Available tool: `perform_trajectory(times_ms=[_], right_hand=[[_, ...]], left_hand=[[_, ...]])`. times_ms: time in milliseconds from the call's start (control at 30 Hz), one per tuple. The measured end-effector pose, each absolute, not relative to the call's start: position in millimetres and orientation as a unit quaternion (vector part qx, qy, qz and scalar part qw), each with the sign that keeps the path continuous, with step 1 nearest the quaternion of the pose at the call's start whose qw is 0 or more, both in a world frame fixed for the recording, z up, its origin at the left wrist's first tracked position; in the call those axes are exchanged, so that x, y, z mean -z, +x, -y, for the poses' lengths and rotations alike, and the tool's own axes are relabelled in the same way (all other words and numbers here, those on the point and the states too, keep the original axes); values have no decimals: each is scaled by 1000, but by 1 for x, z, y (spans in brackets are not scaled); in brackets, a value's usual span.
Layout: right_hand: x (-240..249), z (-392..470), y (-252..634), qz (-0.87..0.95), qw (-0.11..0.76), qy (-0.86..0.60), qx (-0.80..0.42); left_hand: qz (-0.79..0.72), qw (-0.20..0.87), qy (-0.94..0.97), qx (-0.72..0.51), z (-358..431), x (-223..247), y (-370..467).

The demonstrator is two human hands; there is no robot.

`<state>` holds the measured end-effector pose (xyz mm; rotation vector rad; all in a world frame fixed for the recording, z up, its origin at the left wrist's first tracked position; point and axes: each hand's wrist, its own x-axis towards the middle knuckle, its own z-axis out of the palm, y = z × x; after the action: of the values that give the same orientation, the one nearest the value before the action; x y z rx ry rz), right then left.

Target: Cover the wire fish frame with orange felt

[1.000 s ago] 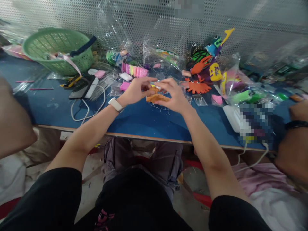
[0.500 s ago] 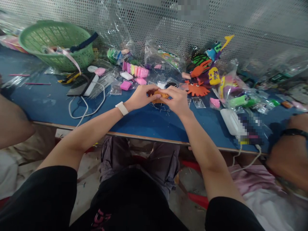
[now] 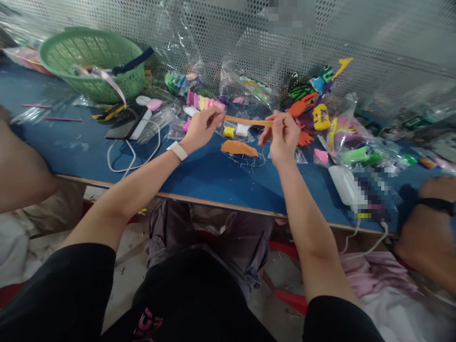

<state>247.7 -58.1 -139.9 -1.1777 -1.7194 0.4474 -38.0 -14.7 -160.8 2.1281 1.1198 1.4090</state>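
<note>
A long strip of orange modelling clay point(image 3: 247, 121) is stretched taut between my two hands above the table. Its left end is pinched in my left hand point(image 3: 204, 126), which has a white band at the wrist. My right hand point(image 3: 284, 135) grips the other end, fingers closed. Below the strip, a flattened orange clay piece point(image 3: 239, 148) lies over part of a round wire frame point(image 3: 253, 159) on the blue table. Just behind are a small yellow clay block point(image 3: 229, 132) and a white one point(image 3: 242, 130).
A green basket point(image 3: 92, 88) stands at the back left, near a phone point(image 3: 123, 124) with a white cable. Bagged clay and clay figures point(image 3: 321, 117) line the perforated metal wall. A white power bank point(image 3: 341, 184) lies at right. Other people's arms rest on both sides.
My hands have moved apart, drawing the orange clay from a lump into a long strip. The orange piece on the wire frame, previously mostly covered by my hands, now shows.
</note>
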Motion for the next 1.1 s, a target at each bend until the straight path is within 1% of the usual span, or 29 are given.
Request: perform_trajectory(times_ms=[133, 233, 400, 500, 600, 667, 767, 833, 900, 1000, 1100], right_hand=[[141, 70, 230, 719, 475, -427, -274], [144, 79, 222, 731, 454, -419, -288], [147, 84, 220, 751, 456, -403, -256], [143, 85, 218, 779, 446, -409, -164], [141, 85, 216, 786, 466, -395, -97], [143, 83, 216, 776, 486, -387, -110], [149, 78, 217, 753, 509, -389, -151], [153, 75, 217, 742, 518, -393, -164], [155, 74, 216, 738, 521, -392, -174], [157, 75, 210, 731, 520, -385, -218], [155, 76, 202, 693, 533, -370, -316]], left_hand=[[-307, 301, 748, -506, 27, 164, -21], [-251, 388, 737, -493, 41, 164, -8], [-201, 478, 705, -485, 51, 166, -1], [-184, 526, 671, -490, 53, 167, 0], [-174, 559, 631, -509, 54, 166, 1], [-158, 598, 607, -499, 53, 166, 2], [-126, 652, 597, -450, 49, 167, 1], [-126, 647, 605, -447, 46, 169, 1], [-149, 611, 620, -469, 44, 171, 1], [-189, 529, 659, -501, 46, 170, 2], [-215, 435, 693, -534, 54, 166, 2]])
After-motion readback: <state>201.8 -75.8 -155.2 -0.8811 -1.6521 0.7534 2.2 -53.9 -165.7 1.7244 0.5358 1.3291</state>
